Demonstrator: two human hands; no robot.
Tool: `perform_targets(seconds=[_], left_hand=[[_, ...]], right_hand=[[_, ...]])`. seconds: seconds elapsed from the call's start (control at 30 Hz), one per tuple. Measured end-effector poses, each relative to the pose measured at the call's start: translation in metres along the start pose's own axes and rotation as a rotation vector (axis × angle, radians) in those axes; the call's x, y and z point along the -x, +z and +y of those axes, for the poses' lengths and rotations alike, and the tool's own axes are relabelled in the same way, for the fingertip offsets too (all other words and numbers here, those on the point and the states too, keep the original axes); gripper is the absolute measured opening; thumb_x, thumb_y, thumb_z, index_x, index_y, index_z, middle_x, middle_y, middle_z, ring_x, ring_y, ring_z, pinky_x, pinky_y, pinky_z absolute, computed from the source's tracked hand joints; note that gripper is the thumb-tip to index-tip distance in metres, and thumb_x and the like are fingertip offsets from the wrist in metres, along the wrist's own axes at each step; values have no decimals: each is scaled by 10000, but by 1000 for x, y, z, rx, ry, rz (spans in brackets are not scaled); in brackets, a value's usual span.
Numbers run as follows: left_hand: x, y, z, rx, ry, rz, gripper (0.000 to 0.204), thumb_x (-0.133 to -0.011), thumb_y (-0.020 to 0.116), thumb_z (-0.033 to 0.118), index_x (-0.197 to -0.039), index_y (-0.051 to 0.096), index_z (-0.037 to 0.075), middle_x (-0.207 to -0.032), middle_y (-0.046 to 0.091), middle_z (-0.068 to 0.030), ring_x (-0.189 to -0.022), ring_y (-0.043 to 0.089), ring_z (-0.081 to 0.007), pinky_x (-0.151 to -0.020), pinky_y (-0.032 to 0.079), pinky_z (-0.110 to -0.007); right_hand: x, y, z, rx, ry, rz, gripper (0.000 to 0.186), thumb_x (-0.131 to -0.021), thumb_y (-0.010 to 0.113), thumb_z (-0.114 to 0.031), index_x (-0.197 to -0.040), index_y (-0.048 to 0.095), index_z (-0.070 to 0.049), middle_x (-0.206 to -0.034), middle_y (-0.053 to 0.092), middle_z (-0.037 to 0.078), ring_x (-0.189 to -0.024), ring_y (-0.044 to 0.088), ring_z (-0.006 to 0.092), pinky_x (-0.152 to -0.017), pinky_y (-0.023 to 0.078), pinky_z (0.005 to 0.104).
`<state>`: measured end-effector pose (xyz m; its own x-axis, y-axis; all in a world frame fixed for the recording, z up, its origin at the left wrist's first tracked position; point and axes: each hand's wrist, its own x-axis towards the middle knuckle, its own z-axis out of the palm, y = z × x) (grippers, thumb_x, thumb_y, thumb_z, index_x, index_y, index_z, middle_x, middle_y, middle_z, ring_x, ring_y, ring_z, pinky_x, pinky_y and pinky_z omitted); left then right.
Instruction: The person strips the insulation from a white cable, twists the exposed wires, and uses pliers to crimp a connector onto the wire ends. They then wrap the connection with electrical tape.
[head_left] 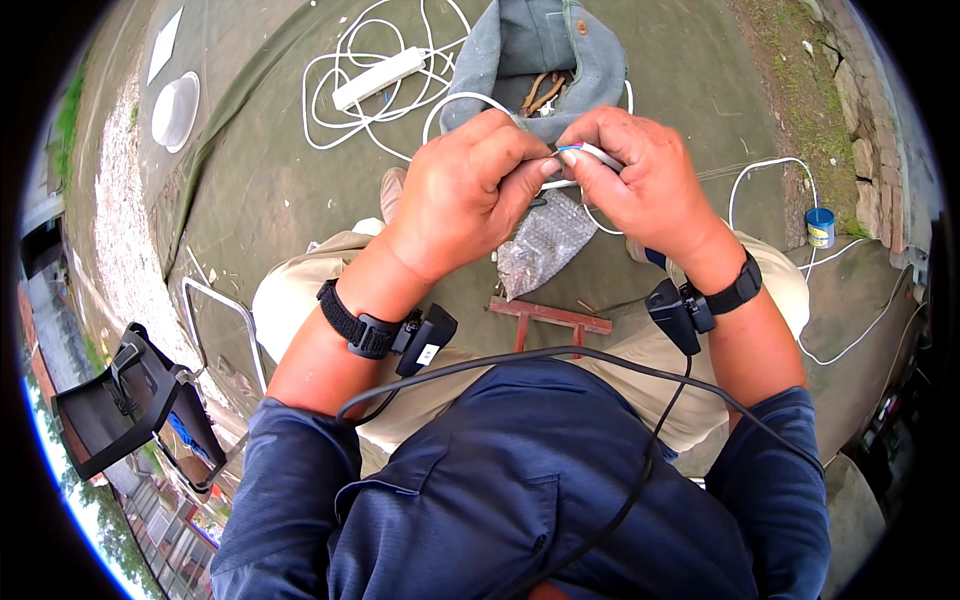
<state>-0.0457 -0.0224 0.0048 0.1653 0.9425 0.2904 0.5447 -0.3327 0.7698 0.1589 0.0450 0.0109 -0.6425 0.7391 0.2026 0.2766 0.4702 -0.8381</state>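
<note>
A white electrical cable (603,155) is pinched in my right hand (640,165), between thumb and fingers. From its stripped end, thin blue and red wires (568,149) stick out toward the left. My left hand (478,185) pinches a wire's tip between thumb and forefinger, so the two hands almost meet. Just beyond them lies a grey-blue fabric bag (480,65), gaping, with brown-handled pliers (543,93) inside. Below my hands sits a crumpled bubble-wrap bag (545,243).
A white power strip (378,78) lies among loose loops of white cord at the upper left. A small reddish wooden stool (550,315) stands between my legs. Off right is a blue tin (820,228); leftward are a white bowl (176,112) and a black chair (115,405).
</note>
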Motion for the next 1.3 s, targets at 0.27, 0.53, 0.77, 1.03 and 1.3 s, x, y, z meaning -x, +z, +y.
perform_targets(seconds=[0.27, 0.53, 0.77, 1.03, 1.3], left_hand=[[-1, -4, 8, 1064, -918, -191, 158, -997, 618, 174, -945, 627, 26, -759, 605, -22, -602, 533, -113, -543, 438, -246], [0, -3, -2, -38, -7, 57, 128, -871, 727, 89, -986, 672, 85, -849, 640, -85, -702, 656, -272, -602, 526, -361], [-1, -4, -2, -81, 87, -15, 154, -850, 727, -26, -970, 660, 41, -879, 653, -80, -699, 621, -204, -584, 486, -298], [5, 7, 6, 493, -506, -76, 93, -974, 635, 129, -943, 630, 42, -782, 624, -2, -619, 576, -86, -542, 447, -234], [-2, -5, 8, 657, -655, -47, 172, -1031, 585, 202, -995, 638, 42, -802, 627, -7, -655, 582, -83, -544, 431, -230]], right_hand=[[4, 6, 4, 136, -124, 47, 100, -846, 651, -92, -930, 646, -37, -844, 661, 126, -716, 645, 328, -644, 507, 393], [-1, -1, 0, -109, 147, 0, 106, -844, 652, -97, -920, 657, -23, -811, 649, 126, -702, 633, 306, -639, 494, 369], [-1, 0, 2, -86, 97, -45, 111, -857, 649, -118, -915, 649, -24, -800, 637, 122, -721, 625, 318, -652, 492, 385], [-1, 0, 3, 93, -77, -36, 105, -854, 636, -103, -927, 642, -27, -793, 635, 127, -699, 622, 323, -637, 494, 395], [-2, -2, 4, -141, 180, -21, 113, -878, 638, -103, -950, 647, -16, -765, 663, 101, -635, 638, 224, -603, 498, 339]])
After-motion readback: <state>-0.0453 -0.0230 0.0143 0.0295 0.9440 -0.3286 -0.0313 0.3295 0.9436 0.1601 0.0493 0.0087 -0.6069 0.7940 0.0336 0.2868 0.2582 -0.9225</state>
